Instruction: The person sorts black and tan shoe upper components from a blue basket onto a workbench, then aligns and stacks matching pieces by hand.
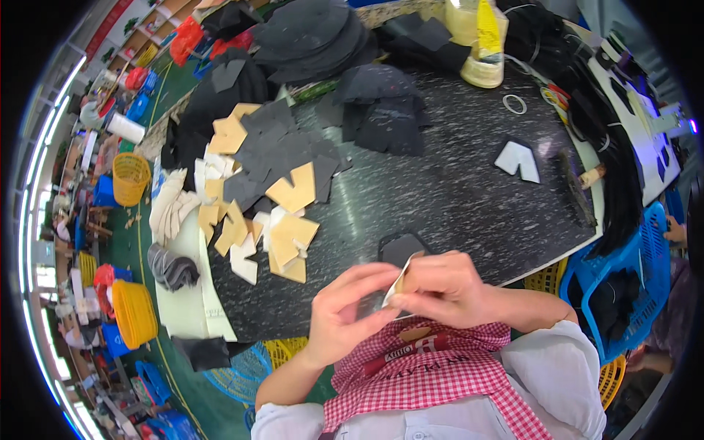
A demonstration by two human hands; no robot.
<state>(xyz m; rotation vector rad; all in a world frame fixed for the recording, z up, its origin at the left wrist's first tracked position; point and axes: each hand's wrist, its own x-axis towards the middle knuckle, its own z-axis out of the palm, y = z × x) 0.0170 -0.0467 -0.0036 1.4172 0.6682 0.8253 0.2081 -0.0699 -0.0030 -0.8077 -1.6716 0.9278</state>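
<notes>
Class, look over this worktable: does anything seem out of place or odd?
One white notched piece lies alone toward the right of the table, well apart from the loose heap of tan and white notched pieces on the left. It looks stray, though it may be set aside deliberately.

Worktop (440,202) around the heap of notched pieces (295,236)
Behind the heap, stacked discs (312,40); left, a cloth bundle (172,209); well right, a plastic basket (655,249).

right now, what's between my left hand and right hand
In the head view, a thin pale piece sits between the left hand and the right hand.
</notes>
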